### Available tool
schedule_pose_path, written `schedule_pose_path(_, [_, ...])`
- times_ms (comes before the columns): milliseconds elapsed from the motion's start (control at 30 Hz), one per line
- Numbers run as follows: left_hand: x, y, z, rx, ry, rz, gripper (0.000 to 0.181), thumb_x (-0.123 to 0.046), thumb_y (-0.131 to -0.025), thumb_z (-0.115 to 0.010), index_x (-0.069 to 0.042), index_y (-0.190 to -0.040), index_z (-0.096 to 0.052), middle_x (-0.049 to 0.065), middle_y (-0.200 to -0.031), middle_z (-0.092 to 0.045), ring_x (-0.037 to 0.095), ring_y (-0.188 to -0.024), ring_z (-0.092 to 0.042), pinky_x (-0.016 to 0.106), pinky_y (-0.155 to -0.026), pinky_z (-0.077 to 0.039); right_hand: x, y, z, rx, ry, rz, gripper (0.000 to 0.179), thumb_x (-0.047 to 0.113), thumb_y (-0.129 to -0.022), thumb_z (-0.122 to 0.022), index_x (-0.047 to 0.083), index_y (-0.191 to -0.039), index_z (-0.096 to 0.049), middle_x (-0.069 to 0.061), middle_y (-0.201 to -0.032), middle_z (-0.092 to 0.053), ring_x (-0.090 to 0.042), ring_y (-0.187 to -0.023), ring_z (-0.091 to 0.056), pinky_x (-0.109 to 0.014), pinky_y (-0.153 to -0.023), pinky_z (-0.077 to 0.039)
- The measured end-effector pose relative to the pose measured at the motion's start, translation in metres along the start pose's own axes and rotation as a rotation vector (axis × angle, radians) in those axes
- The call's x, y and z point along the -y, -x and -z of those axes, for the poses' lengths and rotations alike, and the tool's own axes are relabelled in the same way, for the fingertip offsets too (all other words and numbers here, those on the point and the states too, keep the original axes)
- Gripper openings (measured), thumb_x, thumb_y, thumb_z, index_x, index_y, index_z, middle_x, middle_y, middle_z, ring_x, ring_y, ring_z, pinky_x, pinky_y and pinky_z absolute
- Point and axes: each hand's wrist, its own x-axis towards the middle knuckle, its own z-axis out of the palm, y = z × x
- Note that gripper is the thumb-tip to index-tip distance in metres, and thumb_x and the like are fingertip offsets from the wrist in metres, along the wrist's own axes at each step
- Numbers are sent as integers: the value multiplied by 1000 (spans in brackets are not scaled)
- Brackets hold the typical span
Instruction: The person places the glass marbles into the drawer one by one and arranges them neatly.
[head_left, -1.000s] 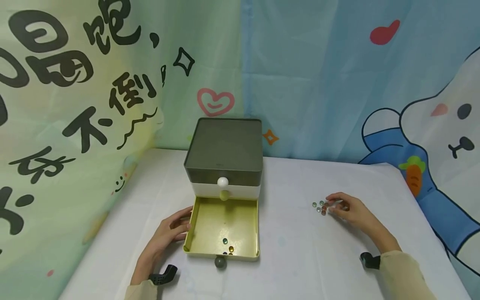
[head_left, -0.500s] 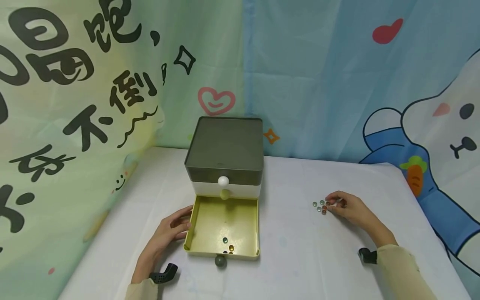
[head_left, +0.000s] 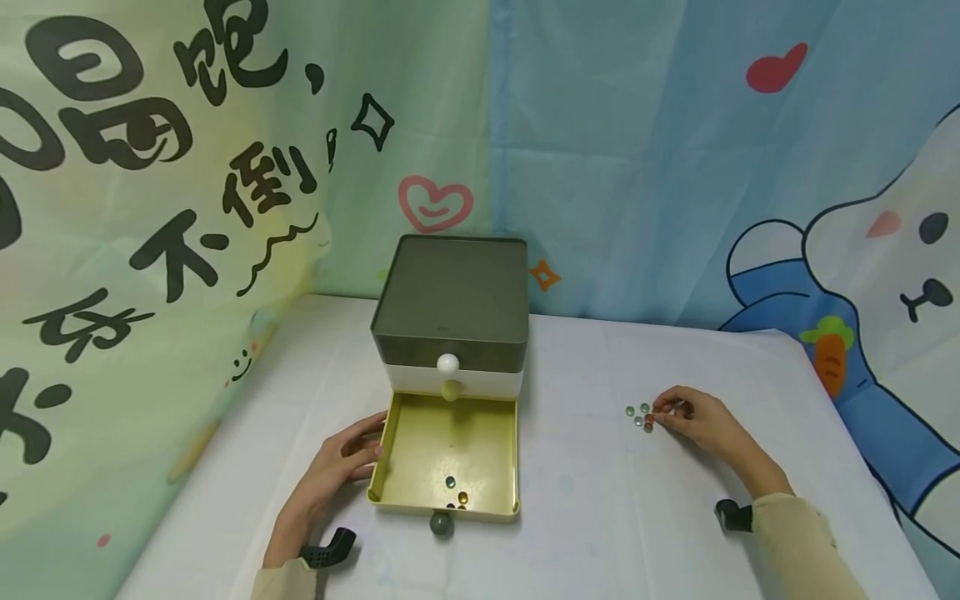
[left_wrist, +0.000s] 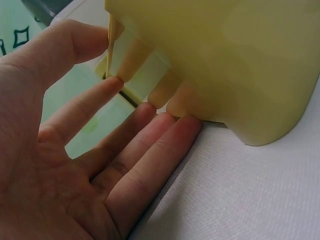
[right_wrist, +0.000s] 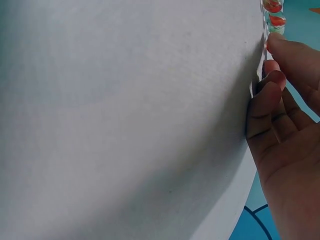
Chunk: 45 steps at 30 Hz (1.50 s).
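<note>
A small cluster of glass marbles (head_left: 638, 421), clear and reddish, lies on the white cloth to the right. My right hand (head_left: 701, 421) is at the cluster's right side, thumb and forefinger pinching a reddish marble (right_wrist: 268, 47) that the fingertips mostly cover. The other fingers curl beneath, close to the cloth. My left hand (head_left: 333, 462) rests against the left side of a pulled-out yellow-green drawer (head_left: 513, 467). Its straight fingertips touch the outer wall, and the thumb tip is at the rim. Several marbles (head_left: 462, 497) lie near the drawer's front.
The drawer belongs to a stacked box (head_left: 450, 292) with a dark green top and a white drawer (head_left: 491, 383), which is pushed in. A dark round knob (head_left: 441, 523) sticks out in front. A printed curtain (head_left: 600, 167) hangs behind the table.
My right thumb and forefinger have come together on the marble at the cluster's right edge, which is now mostly covered. My left hand and the drawer have stayed in place.
</note>
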Motion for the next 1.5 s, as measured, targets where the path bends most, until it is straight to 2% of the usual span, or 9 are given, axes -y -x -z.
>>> schedule_pose_path(367, [2, -2, 3, 12, 11, -21, 61, -20, -99, -72, -16, -156, -50, 21, -154, -52, 25, -126, -62, 30, -88, -61, -1, -3, 4, 4, -20, -20, 26, 25, -99, -73, 7, -117, -69, -9, -103, -69, -16, -85, -57, -25, -65, -49])
schedule_pose_path(500, [4, -2, 3, 15, 12, -23, 62, -20, -99, -72, -15, -156, -50, 22, -154, -52, 25, -126, -62, 31, -88, -61, 1, -1, 6, 8, -54, -28, 30, 29, -100, -72, 7, -119, -69, -10, -103, -69, -14, -83, -56, -25, -63, -51])
schedule_pose_path(700, [3, -2, 1, 18, 2, -22, 62, -22, -99, -72, -15, -156, -49, 21, -154, -52, 23, -124, -63, 30, -88, -61, 16, 2, 8, 24, -140, -7, 28, 28, -102, -69, 7, -120, -68, -13, -103, -73, -14, -83, -57, -28, -62, -52])
schedule_pose_path(967, [3, -4, 1, 29, -4, -29, 62, -23, -99, -72, -16, -157, -49, 20, -155, -51, 29, -129, -62, 31, -89, -61, 39, 3, 2, 25, -227, 84, 24, 25, -101, -70, 9, -119, -70, -16, -103, -72, -25, -81, -63, -32, -61, -53])
schedule_pose_path(1233, [3, -2, 3, 37, 11, -41, 62, -19, -99, -71, -14, -157, -48, 22, -156, -50, 27, -126, -62, 32, -89, -61, 74, 11, -11, 16, -275, 217, 19, 22, -101, -70, 11, -116, -71, -6, -109, -70, -11, -86, -61, -26, -69, -51])
schedule_pose_path(1500, [4, -2, 3, 39, 4, -42, 62, -17, -99, -70, -12, -157, -48, 24, -156, -49, 20, -122, -64, 31, -87, -61, 112, 21, -26, 24, -381, 335, 14, 13, -101, -69, 11, -115, -70, -4, -107, -71, -10, -87, -63, -24, -75, -53])
